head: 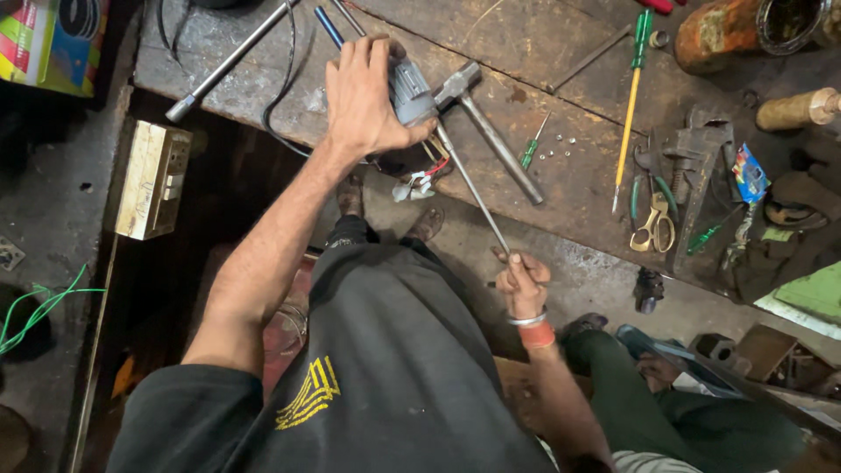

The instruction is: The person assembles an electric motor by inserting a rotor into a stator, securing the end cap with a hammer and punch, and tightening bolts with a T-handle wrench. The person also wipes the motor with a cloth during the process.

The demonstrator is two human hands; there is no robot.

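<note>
My left hand (363, 96) reaches forward over the wooden workbench (561, 52) and grips a small grey motor-like device (412, 92) at the bench's near edge. Red and white wires (419, 182) hang below the device. My right hand (521, 282), with a metal bangle and an orange band on the wrist, is closed around the near end of a long thin metal screwdriver shaft (473, 188). The shaft's far tip runs up to the device beside my left hand. My black shirt with a yellow mark (385, 377) fills the lower middle.
A hammer (491, 131) lies just right of the device. Further right are a yellow-and-green screwdriver (631, 105), a small green screwdriver (532, 151), yellow-handled scissors (653, 229) and loose screws (556, 147). A long metal wrench (229, 60) and a socket box (153, 180) are left. A person in green trousers (692, 412) sits at lower right.
</note>
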